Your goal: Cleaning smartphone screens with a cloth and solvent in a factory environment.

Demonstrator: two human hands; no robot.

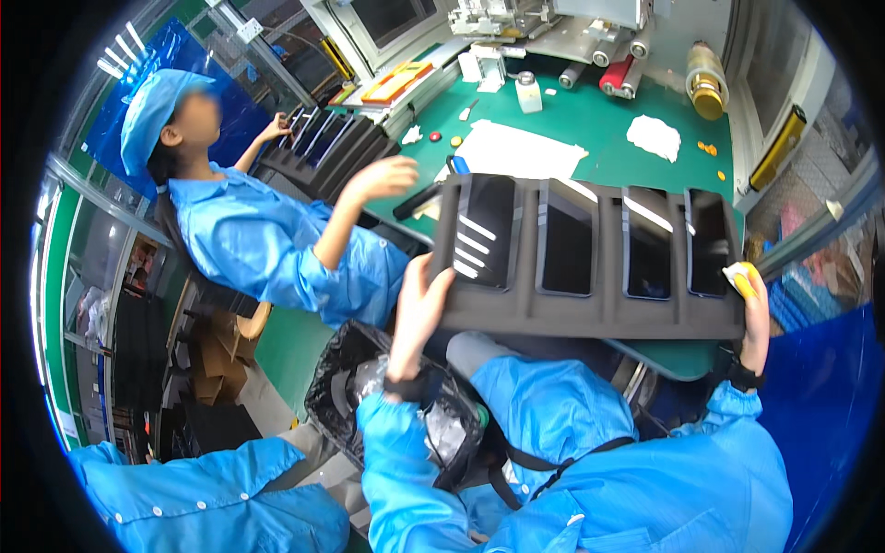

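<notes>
A black foam tray (516, 318) is held up in front of me by both hands. Several dark glass panels, like phone screens, lie apart in its slots; the leftmost panel (486, 230) and the rightmost panel (707, 241) reflect white light strips. Round the tray's left end, my left hand (419, 309) is closed, thumb on the near wall. At the other end my right hand (756, 309) grips the edge, with something yellow and white (743, 278) at its fingertips; whether that is a finger cover or a held piece, I cannot tell.
Behind the tray, a green worktable (590, 120) carries a white sheet (516, 150), a crumpled white cloth (654, 137) and a white bottle (528, 92). A co-worker (277, 230) sits left, near stacked black trays (332, 152). A bin with a black liner (336, 378) stands below my left arm.
</notes>
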